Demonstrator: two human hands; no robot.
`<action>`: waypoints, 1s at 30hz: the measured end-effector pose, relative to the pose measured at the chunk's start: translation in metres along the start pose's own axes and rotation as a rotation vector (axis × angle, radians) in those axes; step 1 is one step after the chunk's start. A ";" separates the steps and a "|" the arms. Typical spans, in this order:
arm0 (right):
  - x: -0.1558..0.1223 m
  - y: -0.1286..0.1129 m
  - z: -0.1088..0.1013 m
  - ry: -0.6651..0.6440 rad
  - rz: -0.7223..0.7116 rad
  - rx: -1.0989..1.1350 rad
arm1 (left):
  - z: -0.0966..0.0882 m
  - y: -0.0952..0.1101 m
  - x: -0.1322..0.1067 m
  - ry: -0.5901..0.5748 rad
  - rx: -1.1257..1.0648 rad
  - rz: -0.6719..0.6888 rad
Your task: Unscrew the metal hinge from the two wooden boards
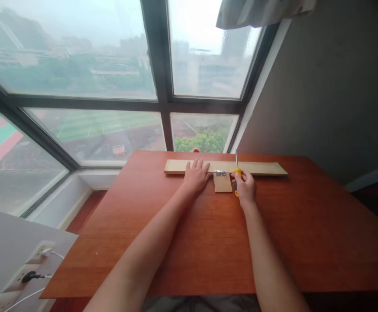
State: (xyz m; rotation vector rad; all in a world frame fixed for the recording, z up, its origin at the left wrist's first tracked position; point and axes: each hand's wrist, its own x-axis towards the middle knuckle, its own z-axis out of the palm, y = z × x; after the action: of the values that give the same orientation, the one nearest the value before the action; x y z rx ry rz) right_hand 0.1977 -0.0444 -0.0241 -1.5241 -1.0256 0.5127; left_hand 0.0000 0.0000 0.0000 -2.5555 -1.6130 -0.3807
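A long pale wooden board (260, 168) lies across the far part of the table. My left hand (196, 175) rests on it with the fingers spread, left of a small metal hinge (220, 173). The hinge sits at the board's near edge, where a small square piece of board (223, 184) extends toward me. My right hand (246, 187) is closed around a screwdriver (237, 171) with a yellow and black handle. Its metal shaft points up and away, over the board and to the right of the hinge.
The reddish-brown wooden table (201, 251) reaches to the windows (205, 65) at the back. A grey wall (321, 95) stands on the right. At lower left, wall sockets (23, 277) hold a black plug (29, 276) and white cables beside the table edge.
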 end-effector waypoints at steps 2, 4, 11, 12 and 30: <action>-0.002 -0.004 0.001 -0.012 0.042 0.012 | -0.002 -0.002 -0.005 -0.001 0.002 -0.003; -0.004 -0.007 0.003 -0.023 0.057 0.017 | -0.005 -0.003 -0.010 -0.006 0.001 -0.009; -0.014 -0.018 0.010 -0.073 0.000 0.023 | -0.015 -0.014 -0.035 -0.028 0.022 -0.029; -0.016 -0.021 0.011 -0.086 -0.017 0.031 | -0.016 -0.016 -0.040 -0.028 0.028 -0.029; -0.050 -0.050 0.019 -0.285 -0.086 0.197 | -0.054 -0.037 -0.107 -0.127 0.033 -0.089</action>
State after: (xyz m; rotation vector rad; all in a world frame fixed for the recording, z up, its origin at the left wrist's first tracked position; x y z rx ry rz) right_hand 0.1405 -0.0772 0.0079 -1.2496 -1.2151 0.7632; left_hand -0.0859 -0.0888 0.0225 -2.5369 -1.7648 -0.2002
